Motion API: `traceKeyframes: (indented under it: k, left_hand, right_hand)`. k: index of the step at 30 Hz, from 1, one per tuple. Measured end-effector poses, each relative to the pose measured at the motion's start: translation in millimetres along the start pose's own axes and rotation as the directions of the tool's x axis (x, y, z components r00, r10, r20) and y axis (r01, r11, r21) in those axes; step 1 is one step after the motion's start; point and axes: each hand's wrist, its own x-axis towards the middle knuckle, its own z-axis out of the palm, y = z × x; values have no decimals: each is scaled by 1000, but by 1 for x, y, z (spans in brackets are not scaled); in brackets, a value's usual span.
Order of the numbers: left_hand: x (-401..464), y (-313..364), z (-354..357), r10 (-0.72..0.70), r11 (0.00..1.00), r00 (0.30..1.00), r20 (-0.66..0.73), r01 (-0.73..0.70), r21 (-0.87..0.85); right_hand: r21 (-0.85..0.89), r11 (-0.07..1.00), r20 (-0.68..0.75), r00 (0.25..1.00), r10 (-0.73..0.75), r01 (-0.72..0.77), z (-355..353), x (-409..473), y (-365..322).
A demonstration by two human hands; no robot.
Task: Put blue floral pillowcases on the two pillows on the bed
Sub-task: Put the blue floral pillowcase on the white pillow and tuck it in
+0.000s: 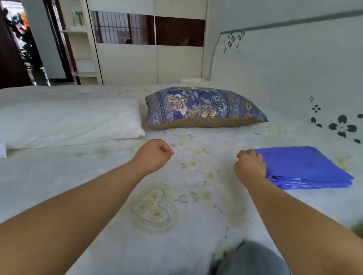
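Hovering over bare pale floral bed sheet (172, 200), the left hand (154, 154) is fisted empty; the right hand (250, 166), curled, touches the folded blue fabric stack (306, 166) at 3 o'clock. A white bare pillow (67, 119) lies at 10 o'clock, a blue floral-cased pillow (201, 107) at 12 o'clock.

Bare white pillow (64, 119) beside floral-cased pillow (201, 107) w/ folded blue pillowcase (302, 166) lying near right

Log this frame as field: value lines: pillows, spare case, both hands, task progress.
covered pillow: blue floral case on, lying near the headboard
bare pillow: white, no case, left of the covered one
folded blue fabric: flat on the bed sheet, right side
left hand: closed fist, empty, above the sheet
right hand: curled at the fabric's near-left edge; grip unclear
progress: one of two pillows covered
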Motion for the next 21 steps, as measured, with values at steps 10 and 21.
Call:
traceKeyframes:
  k: [10,21]
  left_hand:
    - [4,-17,7,-23,999,999,31,24,-26]
    - [-1,-48,-9,-57,998,998,21,58,-38]
  right_hand:
    - [-323,916,64,960,273,-239,-18,9,50]
    - [-37,999,-131,991,32,-37,-19,9,-11]
